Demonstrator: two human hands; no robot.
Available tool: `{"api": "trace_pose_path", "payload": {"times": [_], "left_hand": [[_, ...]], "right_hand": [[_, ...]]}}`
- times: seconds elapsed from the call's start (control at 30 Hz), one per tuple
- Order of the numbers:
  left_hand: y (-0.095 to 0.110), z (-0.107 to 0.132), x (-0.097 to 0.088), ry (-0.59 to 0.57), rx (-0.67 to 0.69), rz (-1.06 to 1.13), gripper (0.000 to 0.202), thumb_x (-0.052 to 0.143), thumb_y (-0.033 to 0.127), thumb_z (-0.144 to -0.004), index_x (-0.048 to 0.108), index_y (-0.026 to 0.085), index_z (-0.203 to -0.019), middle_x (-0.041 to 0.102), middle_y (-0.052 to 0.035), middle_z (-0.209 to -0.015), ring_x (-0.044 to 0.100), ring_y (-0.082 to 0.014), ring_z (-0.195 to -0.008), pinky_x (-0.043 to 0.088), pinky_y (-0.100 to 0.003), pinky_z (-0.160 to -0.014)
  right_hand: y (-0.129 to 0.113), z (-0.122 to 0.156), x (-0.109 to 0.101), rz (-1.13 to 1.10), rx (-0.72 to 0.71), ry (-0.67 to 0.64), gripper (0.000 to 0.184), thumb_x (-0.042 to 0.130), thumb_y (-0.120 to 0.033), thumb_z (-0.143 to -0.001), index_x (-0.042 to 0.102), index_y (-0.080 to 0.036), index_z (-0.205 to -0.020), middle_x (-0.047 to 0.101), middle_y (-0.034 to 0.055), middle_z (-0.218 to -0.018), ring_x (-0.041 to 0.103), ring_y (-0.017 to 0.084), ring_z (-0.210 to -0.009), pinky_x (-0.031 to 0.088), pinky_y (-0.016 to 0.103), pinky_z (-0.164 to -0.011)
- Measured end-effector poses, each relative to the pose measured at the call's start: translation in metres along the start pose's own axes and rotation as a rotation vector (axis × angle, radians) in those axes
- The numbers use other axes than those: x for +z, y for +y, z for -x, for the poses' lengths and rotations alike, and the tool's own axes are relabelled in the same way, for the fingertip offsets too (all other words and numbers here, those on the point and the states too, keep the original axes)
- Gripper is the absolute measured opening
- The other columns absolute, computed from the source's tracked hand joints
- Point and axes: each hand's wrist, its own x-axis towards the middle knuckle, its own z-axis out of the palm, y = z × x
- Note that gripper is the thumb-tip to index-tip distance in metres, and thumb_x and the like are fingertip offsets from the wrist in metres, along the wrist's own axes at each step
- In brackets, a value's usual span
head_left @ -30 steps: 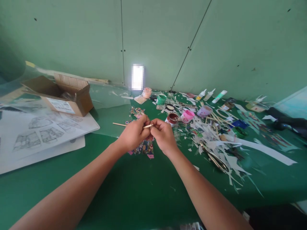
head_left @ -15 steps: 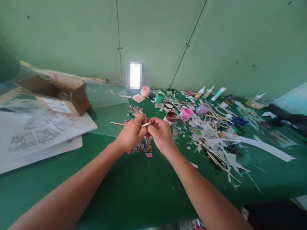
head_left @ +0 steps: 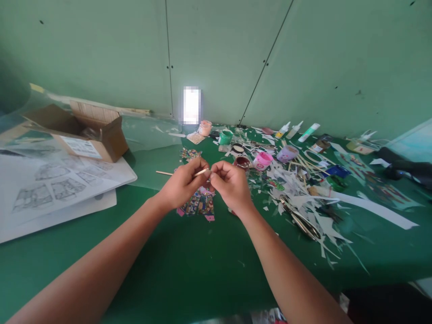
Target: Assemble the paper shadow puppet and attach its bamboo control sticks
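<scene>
A thin wooden stick (head_left: 164, 173) passes through my left hand (head_left: 185, 180), which is closed around it, and its pale end sticks out between thumb and forefinger. My right hand (head_left: 231, 182) is closed in a pinch right at that tip; whatever its fingertips hold is too small to make out. Beneath both hands lies a patterned, multicoloured piece (head_left: 199, 204) with pink edges, partly covered by them. Just beyond my right hand stands an open jar of dark red paint (head_left: 242, 163), and next to it a pink paint jar (head_left: 262, 160).
At the left, an open cardboard box (head_left: 101, 139) rests on sheets of line drawings (head_left: 64, 189). Paper scraps (head_left: 320, 220), scissors (head_left: 299, 218), a purple jar (head_left: 286, 154) and glue bottles (head_left: 282, 130) crowd the right side. A green paint jar (head_left: 226, 137) and a bright screen (head_left: 192, 105) stand near the wall.
My right hand has shifted slightly right and down, its fingers now at the stick's tip. My left hand still grips the stick, with its end tilted up a little more.
</scene>
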Motion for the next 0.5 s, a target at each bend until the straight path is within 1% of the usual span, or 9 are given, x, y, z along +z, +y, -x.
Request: {"api": "trace_pose_path", "payload": {"times": [0.17, 0.27, 0.4, 0.5], "left_hand": [[-0.0006, -0.0006, -0.001, -0.014, -0.006, 0.004, 0.021, 0.044, 0.038, -0.092, 0.047, 0.019, -0.084, 0.056, 0.0011, -0.075, 0.05, -0.0118, -0.068, 0.04, -0.024, -0.064], [0.0011, -0.0009, -0.0001, -0.045, -0.026, -0.014, 0.017, 0.041, 0.034, -0.091, 0.047, 0.019, -0.084, 0.056, 0.0002, -0.075, 0.051, -0.0134, -0.071, 0.041, -0.025, -0.067], [0.0023, -0.0005, 0.0028, 0.005, -0.026, -0.08, 0.006, 0.04, 0.024, -0.083, 0.041, 0.021, -0.078, 0.052, 0.0014, -0.069, 0.046, -0.0132, -0.065, 0.039, -0.025, -0.062], [0.0027, 0.0003, 0.0045, 0.03, 0.003, -0.089, 0.004, 0.04, 0.022, -0.081, 0.039, 0.021, -0.077, 0.05, 0.0019, -0.068, 0.045, -0.0127, -0.063, 0.037, -0.025, -0.061]], "right_hand": [[-0.002, 0.0005, -0.0023, 0.02, 0.012, -0.044, 0.01, 0.061, -0.027, -0.069, 0.054, -0.02, -0.067, 0.052, -0.0067, -0.051, 0.048, 0.008, -0.046, 0.039, 0.021, -0.047], [-0.001, 0.001, -0.0013, 0.023, 0.011, -0.046, 0.011, 0.061, -0.028, -0.068, 0.054, -0.02, -0.067, 0.054, -0.0057, -0.052, 0.049, 0.009, -0.047, 0.038, 0.021, -0.047], [0.0014, 0.0022, 0.002, 0.011, 0.02, -0.048, 0.012, 0.061, -0.03, -0.068, 0.055, -0.02, -0.069, 0.053, -0.0059, -0.053, 0.048, 0.009, -0.047, 0.038, 0.022, -0.047], [0.0027, 0.0035, 0.0049, -0.008, 0.03, -0.043, 0.011, 0.058, -0.031, -0.068, 0.053, -0.021, -0.069, 0.051, -0.0063, -0.051, 0.046, 0.009, -0.046, 0.036, 0.022, -0.045]]}}
